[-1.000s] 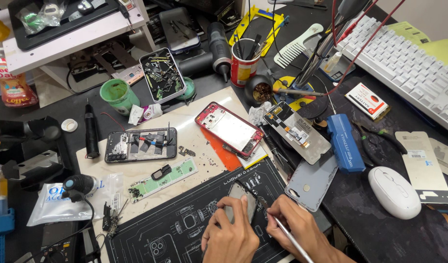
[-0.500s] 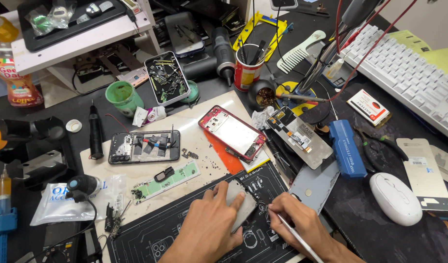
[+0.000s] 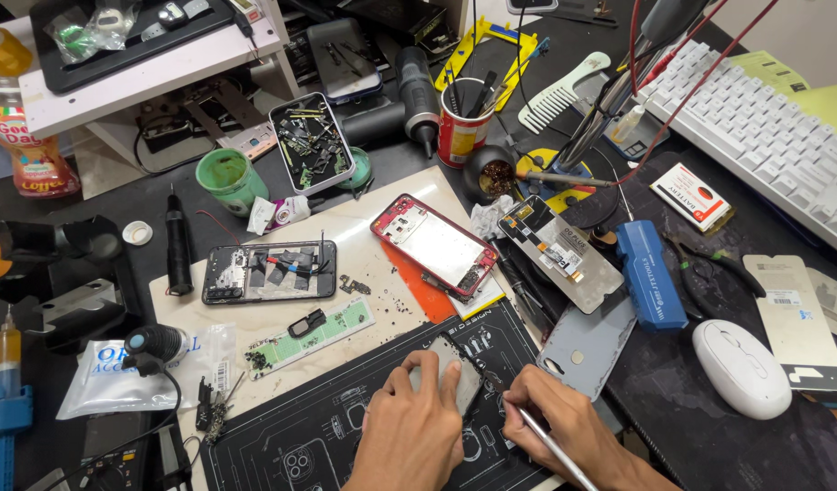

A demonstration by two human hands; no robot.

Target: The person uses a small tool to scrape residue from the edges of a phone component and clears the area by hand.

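Right, your left hand (image 3: 416,427) is curled over the small grey slab-shaped phone part (image 3: 455,375), fingers clamped along its near edges and pinning it flat to the black printed repair mat (image 3: 327,427) at the bottom centre of the bench. Your right hand (image 3: 564,427) is closed in a pen grip around the thin metal tool (image 3: 550,441), tip at the slab's right edge. I'd judge that piece light, stiff and brittle (thin, probably glass-faced, so slippery too): hold it by the edges, not the face. Its long axis runs from near-left to far-right, the far end aimed roughly toward the red-framed open phone (image 3: 434,245), which lies well apart on the pale board (image 3: 255,327).
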